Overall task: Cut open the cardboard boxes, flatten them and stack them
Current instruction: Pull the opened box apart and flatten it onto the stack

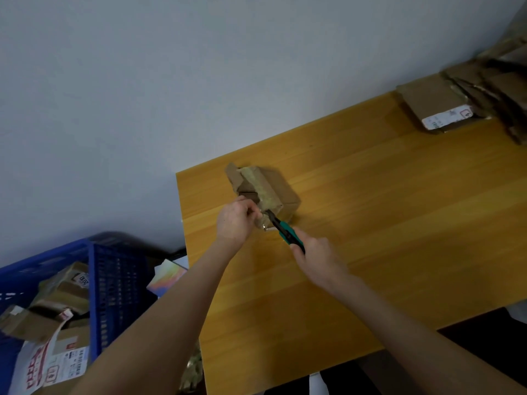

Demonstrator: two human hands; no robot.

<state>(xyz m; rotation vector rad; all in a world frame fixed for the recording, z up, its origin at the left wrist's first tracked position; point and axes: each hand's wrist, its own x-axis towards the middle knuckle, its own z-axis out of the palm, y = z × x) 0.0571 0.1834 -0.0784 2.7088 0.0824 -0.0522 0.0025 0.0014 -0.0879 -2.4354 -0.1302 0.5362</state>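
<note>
A small taped cardboard box lies on the wooden table near its far left corner, one end flap open. My left hand pinches the box's near end at the tape. My right hand grips a green-and-black utility knife, its tip touching the near end of the box beside my left fingers. A pile of flattened cardboard boxes lies at the table's far right.
A blue plastic crate holding several cardboard boxes and parcels stands on the floor to the left of the table. A grey wall runs behind. Small papers lie between crate and table.
</note>
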